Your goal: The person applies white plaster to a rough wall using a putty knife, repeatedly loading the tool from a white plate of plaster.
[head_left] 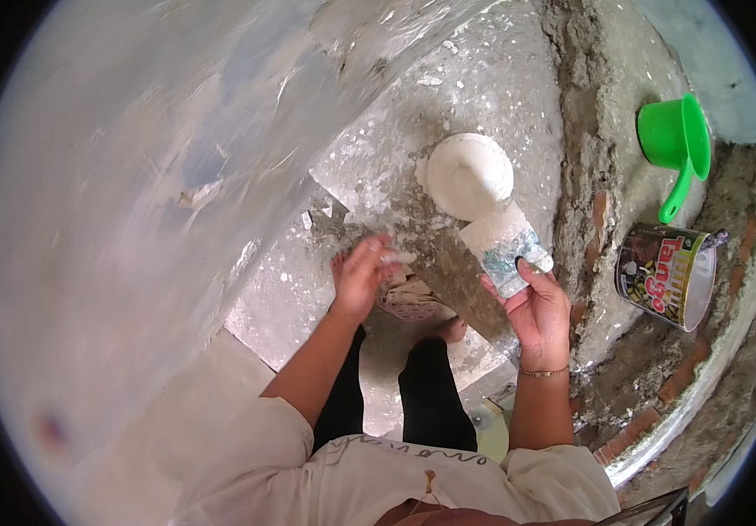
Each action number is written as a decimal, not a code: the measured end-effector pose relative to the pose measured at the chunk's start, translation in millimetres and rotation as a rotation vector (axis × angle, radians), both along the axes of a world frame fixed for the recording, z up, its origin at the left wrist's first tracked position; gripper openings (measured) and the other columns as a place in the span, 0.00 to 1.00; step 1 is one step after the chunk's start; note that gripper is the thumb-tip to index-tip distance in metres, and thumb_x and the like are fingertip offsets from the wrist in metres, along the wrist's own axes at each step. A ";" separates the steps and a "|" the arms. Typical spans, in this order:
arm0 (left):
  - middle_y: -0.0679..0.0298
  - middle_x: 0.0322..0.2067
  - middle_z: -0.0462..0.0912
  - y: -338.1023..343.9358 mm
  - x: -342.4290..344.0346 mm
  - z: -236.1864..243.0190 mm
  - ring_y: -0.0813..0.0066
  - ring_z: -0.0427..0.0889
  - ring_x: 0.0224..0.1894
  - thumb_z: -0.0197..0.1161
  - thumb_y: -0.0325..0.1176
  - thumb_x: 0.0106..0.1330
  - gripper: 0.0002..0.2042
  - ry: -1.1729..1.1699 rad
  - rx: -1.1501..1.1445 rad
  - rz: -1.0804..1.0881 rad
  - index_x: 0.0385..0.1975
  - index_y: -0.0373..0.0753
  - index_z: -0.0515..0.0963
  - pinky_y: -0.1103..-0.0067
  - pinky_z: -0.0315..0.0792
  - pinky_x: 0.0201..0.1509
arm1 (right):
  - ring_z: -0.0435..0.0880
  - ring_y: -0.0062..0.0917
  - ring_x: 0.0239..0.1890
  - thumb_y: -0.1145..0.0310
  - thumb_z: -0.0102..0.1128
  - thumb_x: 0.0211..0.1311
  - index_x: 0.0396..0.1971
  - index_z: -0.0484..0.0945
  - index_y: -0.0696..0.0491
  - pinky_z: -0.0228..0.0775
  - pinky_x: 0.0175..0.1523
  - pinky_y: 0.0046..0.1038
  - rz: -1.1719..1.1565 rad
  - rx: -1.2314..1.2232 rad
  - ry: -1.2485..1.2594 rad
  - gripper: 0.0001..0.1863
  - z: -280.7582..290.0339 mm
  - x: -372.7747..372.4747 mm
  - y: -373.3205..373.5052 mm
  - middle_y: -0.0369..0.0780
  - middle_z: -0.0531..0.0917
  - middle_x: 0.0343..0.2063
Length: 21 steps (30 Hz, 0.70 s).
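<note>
My right hand [540,314] grips a flat rectangular card [502,238], whitish with blue-green smears, thumb on top. The card's far corner reaches the near side of a round white bowl [435,180] standing on the floor, with white paste or powder inside. To the left, my left hand [359,280] is raised with its fingers curled. A small whitish piece [401,258] shows at its fingertips; its kind is unclear, and motion smears the fingers slightly.
A smooth greyish-white wall [159,202] fills the left side. On the right ledge stand a green dipper [663,133] and a dark printed tub [650,267]. Rough broken mortar and bricks [632,434] run along the right. A patterned cloth-like thing [410,301] lies by my bare feet.
</note>
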<state>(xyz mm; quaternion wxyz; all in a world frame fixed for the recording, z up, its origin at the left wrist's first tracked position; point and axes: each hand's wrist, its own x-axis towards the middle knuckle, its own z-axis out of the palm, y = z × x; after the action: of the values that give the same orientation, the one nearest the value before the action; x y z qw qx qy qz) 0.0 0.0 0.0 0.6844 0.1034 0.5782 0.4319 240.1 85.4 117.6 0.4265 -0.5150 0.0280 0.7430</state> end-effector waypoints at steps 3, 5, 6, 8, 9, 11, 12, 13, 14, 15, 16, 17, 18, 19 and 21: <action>0.56 0.51 0.76 16.0 -15.2 35.5 0.61 0.76 0.54 0.40 0.53 0.74 0.27 -0.067 0.195 0.183 0.57 0.36 0.67 0.63 0.68 0.59 | 0.79 0.40 0.53 0.79 0.51 0.64 0.55 0.67 0.61 0.75 0.53 0.52 0.019 0.003 -0.023 0.19 7.3 8.1 -7.6 0.47 0.78 0.51; 0.57 0.49 0.77 28.4 -19.4 60.9 0.61 0.77 0.53 0.37 0.53 0.75 0.27 -0.178 0.326 0.268 0.56 0.34 0.67 0.65 0.69 0.58 | 0.79 0.40 0.53 0.79 0.50 0.64 0.55 0.67 0.62 0.76 0.53 0.52 0.048 0.025 0.015 0.19 9.8 12.3 -8.5 0.47 0.78 0.51; 0.57 0.47 0.78 36.0 -20.9 77.0 0.61 0.77 0.53 0.37 0.54 0.74 0.28 -0.184 0.385 0.252 0.56 0.33 0.67 0.65 0.68 0.58 | 0.79 0.40 0.53 0.79 0.50 0.64 0.55 0.67 0.62 0.76 0.53 0.52 0.044 0.031 0.019 0.19 12.5 10.6 -7.9 0.47 0.78 0.51; 0.57 0.45 0.79 42.0 -21.6 85.1 0.60 0.77 0.53 0.36 0.55 0.74 0.29 -0.094 0.420 0.257 0.56 0.33 0.67 0.65 0.67 0.58 | 0.79 0.41 0.52 0.80 0.49 0.64 0.55 0.67 0.63 0.75 0.53 0.52 0.031 0.062 0.013 0.19 19.5 4.7 -5.8 0.48 0.77 0.51; 0.57 0.44 0.80 46.2 -22.6 89.4 0.58 0.77 0.53 0.35 0.56 0.74 0.30 -0.004 0.450 0.269 0.56 0.33 0.67 0.65 0.65 0.59 | 0.79 0.41 0.52 0.80 0.49 0.64 0.55 0.67 0.63 0.75 0.53 0.52 0.027 0.067 0.017 0.19 21.5 3.8 -5.0 0.48 0.77 0.51; 0.57 0.43 0.80 52.7 -23.5 100.1 0.57 0.77 0.54 0.35 0.56 0.74 0.30 0.045 0.489 0.186 0.57 0.33 0.66 0.64 0.64 0.60 | 0.79 0.41 0.52 0.80 0.49 0.64 0.55 0.67 0.62 0.75 0.53 0.52 -0.011 0.046 -0.018 0.19 23.9 1.8 -6.2 0.48 0.78 0.51; 0.57 0.43 0.80 55.0 -24.8 105.5 0.56 0.76 0.54 0.34 0.57 0.74 0.31 0.097 0.520 0.109 0.58 0.33 0.65 0.64 0.63 0.61 | 0.79 0.41 0.52 0.80 0.49 0.64 0.55 0.67 0.62 0.75 0.53 0.52 -0.015 0.045 -0.011 0.19 23.3 1.0 -7.4 0.48 0.78 0.51; 0.57 0.43 0.80 57.7 -27.6 107.3 0.56 0.76 0.54 0.34 0.57 0.74 0.31 0.102 0.520 0.103 0.58 0.33 0.65 0.64 0.63 0.61 | 0.79 0.41 0.52 0.80 0.49 0.64 0.55 0.67 0.62 0.76 0.53 0.52 -0.021 0.039 -0.019 0.18 21.0 0.5 -8.7 0.48 0.78 0.50; 0.57 0.44 0.80 60.7 -30.9 108.3 0.55 0.76 0.55 0.33 0.57 0.74 0.32 0.060 0.526 0.124 0.59 0.33 0.64 0.63 0.63 0.61 | 0.79 0.41 0.52 0.79 0.49 0.64 0.55 0.67 0.62 0.76 0.53 0.52 -0.028 0.032 -0.027 0.18 18.2 -1.4 -9.6 0.47 0.78 0.50; 0.56 0.44 0.80 64.5 -32.4 107.2 0.55 0.75 0.56 0.33 0.57 0.74 0.32 0.007 0.530 0.144 0.60 0.32 0.63 0.63 0.62 0.62 | 0.79 0.41 0.52 0.79 0.49 0.64 0.55 0.67 0.62 0.76 0.53 0.52 -0.036 0.031 -0.030 0.18 15.0 -3.4 -11.0 0.47 0.78 0.50; 0.56 0.44 0.80 68.7 -33.9 106.6 0.55 0.75 0.56 0.33 0.57 0.74 0.32 0.001 0.529 0.136 0.60 0.32 0.63 0.63 0.62 0.62 | 0.80 0.41 0.52 0.80 0.49 0.64 0.54 0.67 0.62 0.77 0.52 0.52 -0.032 0.027 -0.037 0.18 11.6 -6.0 -12.2 0.47 0.78 0.50; 0.56 0.44 0.80 73.2 -35.1 106.7 0.55 0.75 0.57 0.33 0.58 0.74 0.33 -0.020 0.539 0.120 0.62 0.33 0.61 0.63 0.62 0.62 | 0.80 0.41 0.51 0.80 0.49 0.64 0.54 0.67 0.62 0.77 0.51 0.52 -0.028 0.022 -0.045 0.18 7.8 -9.2 -13.3 0.47 0.78 0.50; 0.56 0.44 0.81 77.7 -34.9 110.6 0.55 0.74 0.57 0.33 0.58 0.74 0.33 -0.038 0.548 0.105 0.64 0.33 0.58 0.63 0.62 0.62 | 0.80 0.41 0.51 0.80 0.49 0.64 0.54 0.67 0.62 0.77 0.51 0.52 -0.035 0.019 -0.047 0.18 5.6 -12.7 -14.2 0.47 0.78 0.50; 0.56 0.44 0.81 82.1 -33.4 115.8 0.55 0.74 0.57 0.33 0.58 0.74 0.33 -0.042 0.544 0.097 0.64 0.33 0.58 0.63 0.62 0.62 | 0.80 0.41 0.51 0.80 0.50 0.64 0.54 0.67 0.62 0.78 0.50 0.51 -0.034 0.027 -0.034 0.18 3.2 -17.2 -15.3 0.47 0.78 0.50; 0.55 0.48 0.79 89.9 -30.1 124.9 0.61 0.72 0.59 0.35 0.61 0.72 0.39 0.161 0.666 -0.023 0.66 0.28 0.52 0.65 0.56 0.67 | 0.80 0.41 0.50 0.80 0.50 0.64 0.54 0.67 0.62 0.78 0.49 0.51 -0.044 0.035 -0.022 0.18 -1.1 -27.5 -17.0 0.48 0.78 0.49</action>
<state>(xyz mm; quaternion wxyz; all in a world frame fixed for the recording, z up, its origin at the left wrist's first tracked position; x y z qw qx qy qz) -30.1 89.9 124.9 0.5702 0.3614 0.4564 0.5797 212.6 68.4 116.5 0.4520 -0.5150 0.0213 0.7280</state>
